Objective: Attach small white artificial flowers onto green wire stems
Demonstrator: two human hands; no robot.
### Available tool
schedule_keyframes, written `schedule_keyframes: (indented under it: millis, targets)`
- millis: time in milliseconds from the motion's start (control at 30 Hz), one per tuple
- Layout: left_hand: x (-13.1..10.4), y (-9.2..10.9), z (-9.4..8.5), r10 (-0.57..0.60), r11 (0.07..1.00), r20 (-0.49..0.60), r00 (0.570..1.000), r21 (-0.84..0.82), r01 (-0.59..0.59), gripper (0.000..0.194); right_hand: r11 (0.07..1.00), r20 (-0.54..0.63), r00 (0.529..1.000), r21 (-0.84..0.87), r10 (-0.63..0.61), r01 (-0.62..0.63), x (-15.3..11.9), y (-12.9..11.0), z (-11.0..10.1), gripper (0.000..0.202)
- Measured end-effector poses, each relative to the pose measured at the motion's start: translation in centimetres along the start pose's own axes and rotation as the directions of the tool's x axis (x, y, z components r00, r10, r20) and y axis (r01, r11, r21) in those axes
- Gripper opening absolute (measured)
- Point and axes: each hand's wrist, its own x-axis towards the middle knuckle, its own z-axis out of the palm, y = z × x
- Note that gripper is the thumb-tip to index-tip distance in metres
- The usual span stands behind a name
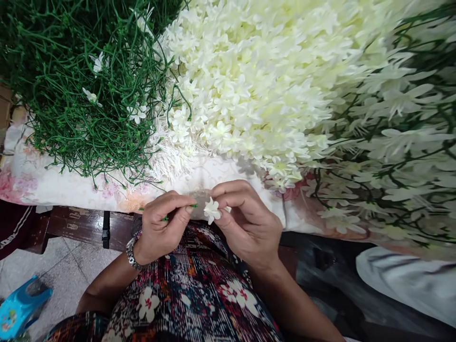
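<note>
My left hand (167, 223) pinches a thin green plastic stem (194, 205), its tip poking out past the thumb and forefinger. Facing it, my right hand (249, 221) holds a small white artificial flower (212, 210) between thumb and fingers. A narrow gap separates the stem tip from the petals. Both hands are in front of my body, at the near edge of the cloth-covered table (210, 173). Just beyond them lies a bundle of thin white strands (174, 159).
A heap of green stems (89, 95) covers the back left, with a few white flowers on it. Loose white blossoms (256, 80) are piled in the middle. Flowered stems (399, 156) lie at the right. A blue plastic stool (23, 306) stands on the floor, lower left.
</note>
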Motion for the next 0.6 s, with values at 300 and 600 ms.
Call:
schedule_keyframes:
  millis: [300, 600]
  targets:
    - [-0.1, -0.2, -0.1, 0.114, 0.984, 0.066, 0.991, 0.132, -0.122, 0.018, 0.929, 0.187, 0.967, -0.295, -0.175, 0.225, 0.8, -1.3, -1.1, 0.019]
    - [-0.3, -0.7, -0.3, 0.159, 0.934, 0.140, 0.977, 0.298, -0.195, 0.018, 0.811, 0.331, 0.919, -0.464, -0.214, 0.356, 0.9, -1.5, -1.4, 0.015]
